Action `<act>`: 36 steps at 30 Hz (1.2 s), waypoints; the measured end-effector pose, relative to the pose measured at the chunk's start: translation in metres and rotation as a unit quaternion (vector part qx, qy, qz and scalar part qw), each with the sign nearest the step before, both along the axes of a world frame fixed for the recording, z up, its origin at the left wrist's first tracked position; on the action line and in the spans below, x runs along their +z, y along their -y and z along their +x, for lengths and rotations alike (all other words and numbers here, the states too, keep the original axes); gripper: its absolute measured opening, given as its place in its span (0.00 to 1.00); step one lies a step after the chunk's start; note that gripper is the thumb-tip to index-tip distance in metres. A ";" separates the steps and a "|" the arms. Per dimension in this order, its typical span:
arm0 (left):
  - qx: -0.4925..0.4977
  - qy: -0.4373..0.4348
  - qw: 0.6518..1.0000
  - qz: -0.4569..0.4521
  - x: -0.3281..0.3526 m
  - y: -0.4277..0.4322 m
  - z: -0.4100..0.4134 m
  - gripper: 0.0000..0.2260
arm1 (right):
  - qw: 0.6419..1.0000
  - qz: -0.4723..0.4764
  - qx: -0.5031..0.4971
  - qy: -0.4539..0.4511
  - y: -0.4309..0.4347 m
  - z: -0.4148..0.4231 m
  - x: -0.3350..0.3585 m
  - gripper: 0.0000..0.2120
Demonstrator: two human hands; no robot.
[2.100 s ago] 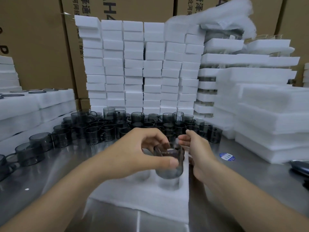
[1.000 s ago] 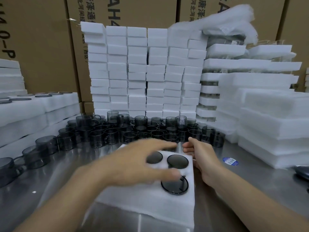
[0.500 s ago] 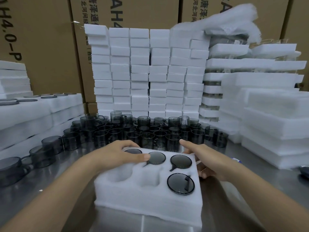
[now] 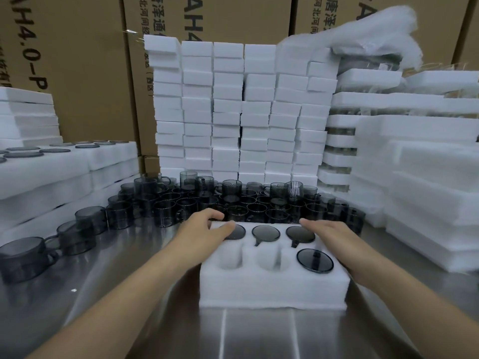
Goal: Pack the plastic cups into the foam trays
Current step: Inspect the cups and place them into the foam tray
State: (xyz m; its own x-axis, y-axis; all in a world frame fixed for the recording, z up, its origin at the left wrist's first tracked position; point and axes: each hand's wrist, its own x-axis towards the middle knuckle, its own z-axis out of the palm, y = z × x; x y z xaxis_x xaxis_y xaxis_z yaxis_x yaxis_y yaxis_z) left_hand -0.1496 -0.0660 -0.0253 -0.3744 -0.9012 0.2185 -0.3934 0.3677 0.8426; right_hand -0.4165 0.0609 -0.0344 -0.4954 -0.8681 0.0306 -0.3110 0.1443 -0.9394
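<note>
A white foam tray (image 4: pixel 272 288) with six round pockets lies on the steel table in front of me. Its three back pockets hold dark smoky plastic cups, bottoms up, and so does the front right pocket (image 4: pixel 314 260). The front left and front middle pockets are empty. My left hand (image 4: pixel 204 231) rests at the tray's back left corner, fingers over the back left cup. My right hand (image 4: pixel 329 237) lies along the tray's right edge with straight fingers. Behind the tray stands a crowd of loose smoky cups (image 4: pixel 233 200).
A wall of stacked white foam blocks (image 4: pixel 233 112) rises behind the cups. Packed trays (image 4: pixel 64 161) are stacked at left, more foam stacks (image 4: pixel 427 177) at right. Loose cups (image 4: pixel 28 255) trail along the left table edge. Cardboard boxes stand behind.
My left hand set a cup into the front right pocket, then moved to the tray's back left corner. The tray has slid toward me. My right hand stays on its right side.
</note>
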 end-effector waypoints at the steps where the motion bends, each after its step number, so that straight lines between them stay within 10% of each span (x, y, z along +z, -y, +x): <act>1: 0.013 -0.018 1.000 -0.022 0.000 0.004 0.002 0.08 | 1.000 -0.003 0.001 0.003 0.000 0.000 0.000 0.21; 6: 0.173 0.146 0.930 -0.290 -0.016 0.047 0.036 0.21 | 0.999 -0.011 -0.036 -0.007 -0.002 -0.001 -0.001 0.24; 10: 0.167 0.294 0.920 -0.198 -0.033 0.068 0.055 0.33 | 0.997 -0.021 -0.056 -0.037 -0.001 -0.001 -0.006 0.23; 36: 0.223 0.262 0.912 -0.225 -0.003 0.041 0.053 0.30 | 0.980 -0.126 -0.117 -0.099 0.003 0.003 0.011 0.20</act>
State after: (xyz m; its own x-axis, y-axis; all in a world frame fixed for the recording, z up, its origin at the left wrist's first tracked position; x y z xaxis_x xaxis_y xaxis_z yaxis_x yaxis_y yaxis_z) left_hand -0.0970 -0.1071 -0.0286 -0.1524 -0.8525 0.5000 -0.8934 0.3352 0.2993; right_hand -0.4133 0.0576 -0.0233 -0.6428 -0.6840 0.3449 -0.4761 0.0040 -0.8794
